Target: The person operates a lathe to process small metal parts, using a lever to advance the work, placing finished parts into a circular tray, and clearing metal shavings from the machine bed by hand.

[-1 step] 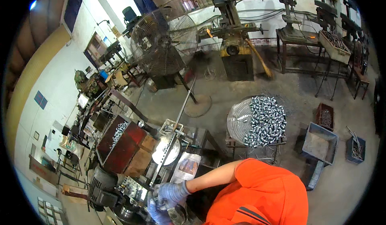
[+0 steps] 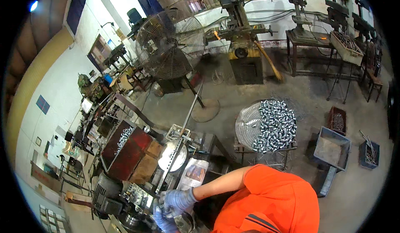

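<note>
My right hand (image 2: 178, 201), in a striped grey-blue work glove, reaches across to a bench machine (image 2: 139, 197). Its fingers are bent and pressed together over something small that I cannot make out. Close below it, my left hand (image 2: 164, 222) wears the same kind of glove, its fingers closed at the same spot. The two hands nearly touch, and what lies between them is hidden. A long metal bar (image 2: 170, 166) with a row of holes slopes down to the machine beside my fingers. A dark electric motor (image 2: 106, 193) sits left of the machine.
A red bin (image 2: 129, 152) holds shiny metal parts. To the right, a round perforated tray (image 2: 246, 129) carries a heap of metal cylinders (image 2: 277, 127). A large fan (image 2: 171, 43) stands beyond the bench. Blue crates (image 2: 343, 149) rest on the floor, and a drilling machine (image 2: 241, 33) stands behind.
</note>
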The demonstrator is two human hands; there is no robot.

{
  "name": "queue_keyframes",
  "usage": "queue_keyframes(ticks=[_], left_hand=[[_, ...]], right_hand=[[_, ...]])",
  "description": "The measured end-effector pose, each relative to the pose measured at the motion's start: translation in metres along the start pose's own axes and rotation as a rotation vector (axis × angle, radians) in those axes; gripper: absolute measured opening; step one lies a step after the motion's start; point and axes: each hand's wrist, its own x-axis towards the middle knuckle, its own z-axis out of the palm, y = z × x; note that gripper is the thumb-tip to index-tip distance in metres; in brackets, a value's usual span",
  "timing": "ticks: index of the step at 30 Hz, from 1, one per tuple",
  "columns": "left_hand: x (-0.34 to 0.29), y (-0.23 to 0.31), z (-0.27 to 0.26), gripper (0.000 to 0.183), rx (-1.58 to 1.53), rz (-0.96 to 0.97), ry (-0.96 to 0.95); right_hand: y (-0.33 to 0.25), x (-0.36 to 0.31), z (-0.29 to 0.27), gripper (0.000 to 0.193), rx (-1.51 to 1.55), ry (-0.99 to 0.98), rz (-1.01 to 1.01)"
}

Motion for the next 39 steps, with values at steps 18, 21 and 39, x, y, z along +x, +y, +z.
queue_keyframes(ticks=[18, 21, 39], left_hand=[[-0.015, 0.010, 0.022, 0.069, -0.042, 0.031, 0.140], [-0.011, 0.006, 0.016, 0.071, -0.002, 0.046, 0.187], [-0.062, 0.049, -0.027, 0.033, 0.934, -0.019, 0.480]], right_hand=[[-0.020, -0.002, -0.011, 0.022, -0.194, -0.049, -0.020], [-0.010, 0.005, -0.005, 0.022, -0.141, -0.038, -0.048], [-0.011, 0.069, 0.014, 0.033, -0.168, -0.371, -0.185]])
